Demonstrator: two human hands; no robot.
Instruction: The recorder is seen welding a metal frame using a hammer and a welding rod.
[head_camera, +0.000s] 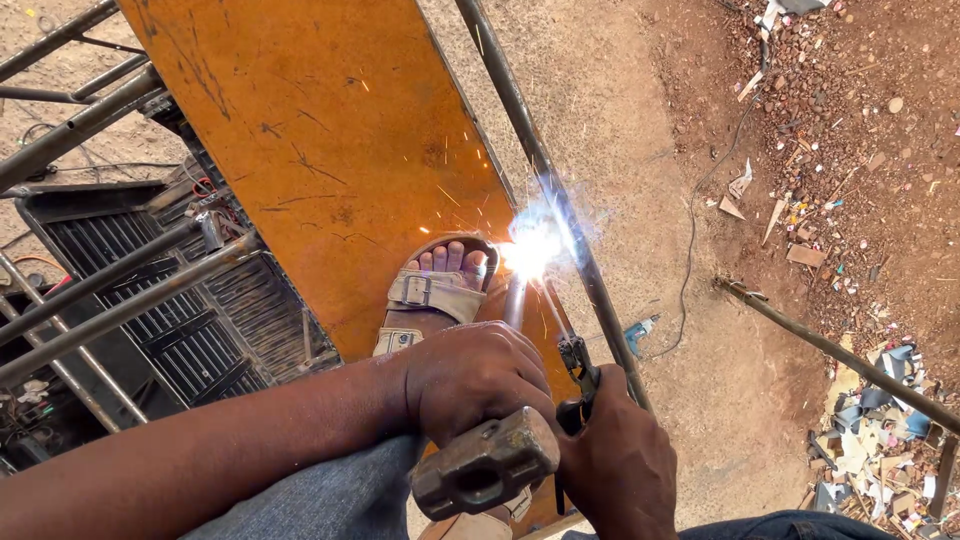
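Outdoors, left hand fisted around hammer, right hand clenching electrode holder, sparks on orange sheet.

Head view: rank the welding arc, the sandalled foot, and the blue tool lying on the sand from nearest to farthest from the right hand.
From the right hand, at bottom centre:
1. Blue tool, on the sand just above and slightly right of it.
2. Welding arc, up the rod, against the steel bar.
3. Sandalled foot, to the left on the orange sheet; close to the arc's rank.
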